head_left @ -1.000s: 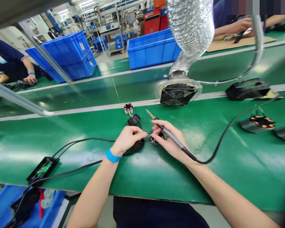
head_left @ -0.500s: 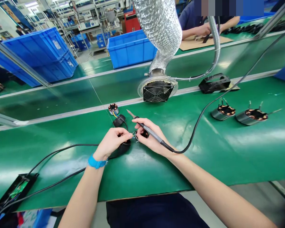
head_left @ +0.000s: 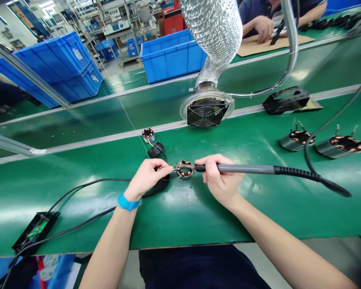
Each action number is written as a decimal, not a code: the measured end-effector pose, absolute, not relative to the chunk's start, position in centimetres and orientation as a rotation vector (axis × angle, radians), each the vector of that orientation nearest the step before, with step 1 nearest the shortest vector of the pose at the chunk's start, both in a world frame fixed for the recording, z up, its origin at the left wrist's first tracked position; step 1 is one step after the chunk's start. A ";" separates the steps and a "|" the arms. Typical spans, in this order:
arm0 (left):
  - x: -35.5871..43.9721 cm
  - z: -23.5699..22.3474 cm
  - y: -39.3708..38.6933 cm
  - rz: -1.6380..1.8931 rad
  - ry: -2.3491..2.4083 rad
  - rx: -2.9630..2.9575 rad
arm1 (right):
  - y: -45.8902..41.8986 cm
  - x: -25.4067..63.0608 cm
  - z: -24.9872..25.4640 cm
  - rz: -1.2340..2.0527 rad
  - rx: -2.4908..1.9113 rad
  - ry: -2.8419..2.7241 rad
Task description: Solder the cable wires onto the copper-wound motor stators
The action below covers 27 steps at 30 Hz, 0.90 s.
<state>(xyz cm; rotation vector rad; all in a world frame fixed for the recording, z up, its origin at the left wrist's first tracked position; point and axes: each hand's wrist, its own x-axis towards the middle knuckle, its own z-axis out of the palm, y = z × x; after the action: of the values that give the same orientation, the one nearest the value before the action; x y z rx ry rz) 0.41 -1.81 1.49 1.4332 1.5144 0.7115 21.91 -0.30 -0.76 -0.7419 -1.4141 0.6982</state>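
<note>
At mid-frame, one metal ring (head_left: 185,176) on the green table (head_left: 252,212)

Fingertips of the left hand (head_left: 149,175) pinch thin wires (head_left: 174,167) beside it, apparently to steady them. The right hand (head_left: 224,180) wraps its fingers around one soldering iron (head_left: 252,169), tip over the ring. Three more rings (head_left: 296,143): two at right, one left of centre. One fan (head_left: 207,114), upper centre, presumably draws fumes.

The green workbench (head_left: 258,212), blue crates (head_left: 174,60) and foil duct (head_left: 215,32) show a workshop.
</note>
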 end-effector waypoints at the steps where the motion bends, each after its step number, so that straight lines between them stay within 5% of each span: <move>1: 0.4 1.5 -1.8 0.713 1.515 1.432 | -0.5 22.0 -0.7 0.675 -0.745 -1.446; 20: 0.7 1.8 -2.0 0.740 1.519 1.453 | -0.4 21.7 -0.1 0.479 -0.731 -1.678; 27: 0.7 1.7 -2.0 0.736 1.522 1.453 | -0.5 21.6 -0.5 0.670 -0.753 -1.551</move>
<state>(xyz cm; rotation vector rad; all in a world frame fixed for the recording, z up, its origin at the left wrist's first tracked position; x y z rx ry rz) 0.66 -2.04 1.75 1.4531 1.5225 0.7358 21.57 -0.53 -0.48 -0.7532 -1.5509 0.6695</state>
